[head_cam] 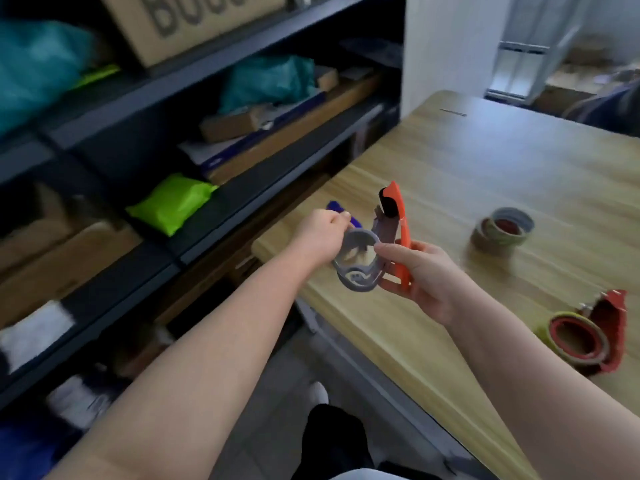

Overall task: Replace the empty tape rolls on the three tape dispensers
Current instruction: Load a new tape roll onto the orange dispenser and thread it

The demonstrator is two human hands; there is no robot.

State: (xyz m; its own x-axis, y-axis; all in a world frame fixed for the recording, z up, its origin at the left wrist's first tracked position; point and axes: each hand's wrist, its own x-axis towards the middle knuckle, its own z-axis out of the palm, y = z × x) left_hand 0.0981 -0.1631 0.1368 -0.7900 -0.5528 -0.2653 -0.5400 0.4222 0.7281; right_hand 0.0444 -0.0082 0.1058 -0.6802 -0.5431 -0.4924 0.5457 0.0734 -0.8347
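Left forearm [207, 341] and right forearm [519, 358], both bare, reach in from the bottom edge and meet over the near corner of the wooden table [485, 161]. The right hand [427, 282] curls its lower fingers around the orange tape dispenser [404, 233], held upright with its black-tipped end pointing away from the palm. Its forefinger lies straight across to the top edge of a grey ring [356, 263] seated in the dispenser. Whether that ring is an empty core or the dispenser's own hub cannot be told. The left hand [320, 237] pinches the opposite rim of the same ring, fingers bent over it. Just beyond the left knuckles a blue piece [334, 206] shows; whether it is held or lies on the table is unclear.

Past the right hand's grip, further out on the table, lies a small stack of tape rolls [502, 232]. Off to the right wrist's outer side rests a red tape dispenser [611, 327] with a roll [578, 339] in it. On the left hand's side stand dark shelves [242, 53] holding a lime-green packet [173, 202] and a cardboard box [194, 26].
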